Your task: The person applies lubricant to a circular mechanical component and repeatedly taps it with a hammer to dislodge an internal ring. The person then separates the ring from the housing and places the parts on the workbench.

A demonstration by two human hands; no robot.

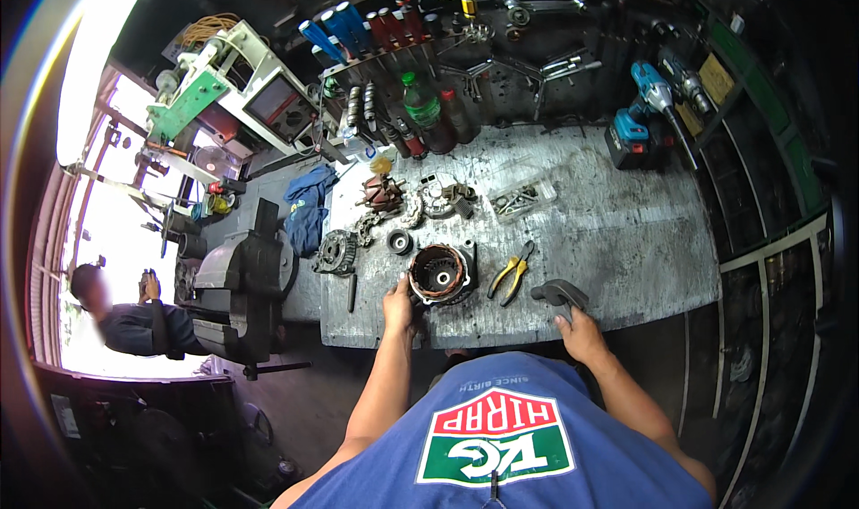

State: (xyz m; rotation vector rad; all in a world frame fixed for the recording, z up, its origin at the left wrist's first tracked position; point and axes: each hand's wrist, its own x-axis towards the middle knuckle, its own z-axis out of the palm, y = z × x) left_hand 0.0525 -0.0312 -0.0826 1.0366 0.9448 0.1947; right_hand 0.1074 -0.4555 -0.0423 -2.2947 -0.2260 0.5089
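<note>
My left hand (pixel 398 305) is closed on the side of a round metal housing (pixel 462 272) with copper windings inside, resting on the metal bench. My right hand (pixel 576 328) holds a dark curved part (pixel 559 291) at the bench's front right. Yellow-and-black pliers (pixel 510 275) lie between them. Behind the housing are a small dark ring (pixel 399 241), a rotor (pixel 381 193), a finned end cover (pixel 335 252) and other metal parts (pixel 438 196). A short dark rod (pixel 352 292) lies left of my left hand.
A parts tray (pixel 523 199), bottles (pixel 422 106) and cordless drills (pixel 653 97) are toward the back. Tools line the back board (pixel 501 62). At left are a large vise (pixel 237 276), blue cloth (pixel 306 207) and another person (pixel 152 326) by the bright opening.
</note>
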